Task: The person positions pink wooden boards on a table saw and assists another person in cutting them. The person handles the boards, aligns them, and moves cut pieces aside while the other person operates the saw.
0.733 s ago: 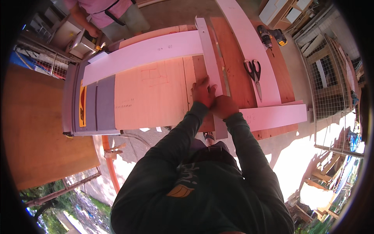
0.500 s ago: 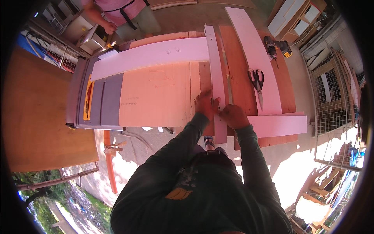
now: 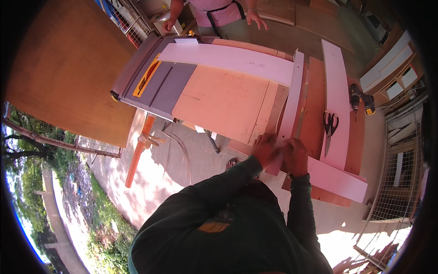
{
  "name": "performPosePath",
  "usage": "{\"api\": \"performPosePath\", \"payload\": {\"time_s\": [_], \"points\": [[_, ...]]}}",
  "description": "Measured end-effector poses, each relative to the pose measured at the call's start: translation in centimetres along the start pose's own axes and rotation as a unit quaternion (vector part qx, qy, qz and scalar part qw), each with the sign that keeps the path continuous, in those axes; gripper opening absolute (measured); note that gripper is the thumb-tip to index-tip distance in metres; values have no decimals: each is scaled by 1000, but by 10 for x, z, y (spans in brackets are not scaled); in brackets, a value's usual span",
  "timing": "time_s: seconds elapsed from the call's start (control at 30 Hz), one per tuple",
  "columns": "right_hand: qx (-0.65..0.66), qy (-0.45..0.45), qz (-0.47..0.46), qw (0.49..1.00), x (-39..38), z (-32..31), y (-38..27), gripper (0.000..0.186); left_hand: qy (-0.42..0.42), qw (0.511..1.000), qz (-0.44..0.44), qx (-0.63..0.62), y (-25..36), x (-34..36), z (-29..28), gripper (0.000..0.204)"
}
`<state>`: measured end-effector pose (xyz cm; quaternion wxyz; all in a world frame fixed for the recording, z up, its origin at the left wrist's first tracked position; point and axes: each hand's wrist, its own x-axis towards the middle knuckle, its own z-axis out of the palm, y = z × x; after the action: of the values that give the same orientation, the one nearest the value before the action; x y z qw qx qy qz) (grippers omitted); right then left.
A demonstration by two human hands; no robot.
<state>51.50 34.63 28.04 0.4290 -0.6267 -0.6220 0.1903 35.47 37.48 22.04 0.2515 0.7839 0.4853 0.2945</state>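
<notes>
A narrow white strip (image 3: 296,82) with small dark holes runs toward me. My left hand (image 3: 266,148) has its fingers curled on its left edge near the close end. My right hand (image 3: 295,156) is closed over the strip just beside it; whatever is in the fingers is hidden. A wide white board (image 3: 228,59) meets the strip at the far end. To the right, black-handled scissors (image 3: 329,128) lie on another long white board (image 3: 338,73), and a shorter board (image 3: 337,182) lies crosswise by my right wrist.
A table saw (image 3: 169,80) with yellow insert carries a plywood sheet (image 3: 214,105). A cordless drill (image 3: 362,99) rests at the right. A co-worker (image 3: 212,16) stands across. A large panel (image 3: 59,73) is left; wire racks (image 3: 397,160) stand right; an orange pipe (image 3: 136,160) is below.
The view has swung, shifting the boards right and down. My hands remain at the strip's near end. The co-worker's second hand now shows, fingers spread.
</notes>
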Motion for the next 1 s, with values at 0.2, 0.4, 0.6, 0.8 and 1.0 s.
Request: {"api": "performPosePath", "payload": {"time_s": [0.2, 0.4, 0.6, 0.8, 1.0], "points": [[-56, -22, -129, 990, 27, 17, -6, 27, -68, 996, -17, 62, 12, -3, -9, 54], [-72, -76, -61, 993, 31, 48, 3, 34, -62, 995, 73, 16, -36, -9, -2, 53], [-145, 46, -63, 986, 18, 61, 1, 37, 1, 993, 73, -95, -72, -31, -91, 50], [-309, 188, 95, 928, 61, 87, -6, 84, 81, 977, -138, -140, -160, -108, -191, 30], [-357, 160, 197, 899, 80, 105, 29, 97, 156, 953, -253, -54, -307, -214, -194, 22]]}}
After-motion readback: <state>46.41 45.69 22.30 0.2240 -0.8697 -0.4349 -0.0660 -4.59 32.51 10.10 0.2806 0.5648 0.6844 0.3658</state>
